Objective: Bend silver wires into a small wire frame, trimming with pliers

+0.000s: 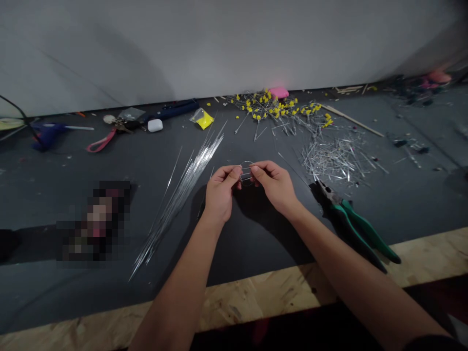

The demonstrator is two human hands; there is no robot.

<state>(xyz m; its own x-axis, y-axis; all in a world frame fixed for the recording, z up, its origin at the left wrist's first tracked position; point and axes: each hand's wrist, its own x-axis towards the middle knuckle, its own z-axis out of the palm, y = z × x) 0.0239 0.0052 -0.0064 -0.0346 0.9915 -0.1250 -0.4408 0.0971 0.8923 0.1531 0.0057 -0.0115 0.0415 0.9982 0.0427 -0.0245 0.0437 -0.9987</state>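
Pinching a thin wire loop [246,171] between them, the left hand [219,192] and right hand [274,184] meet just above the dark mat [109,165], fingers closed on the wire from either side. A bundle of straight wires [183,187] lies just left of the hands; green-handled pliers [351,224] rest to the right, near a heap of cut wire bits [336,158]. Yellow-tipped pieces [278,108] sit farther back. Bending such fine wire evenly likely calls for a close grip beside the curve and slow, small pressure, to avoid kinks.
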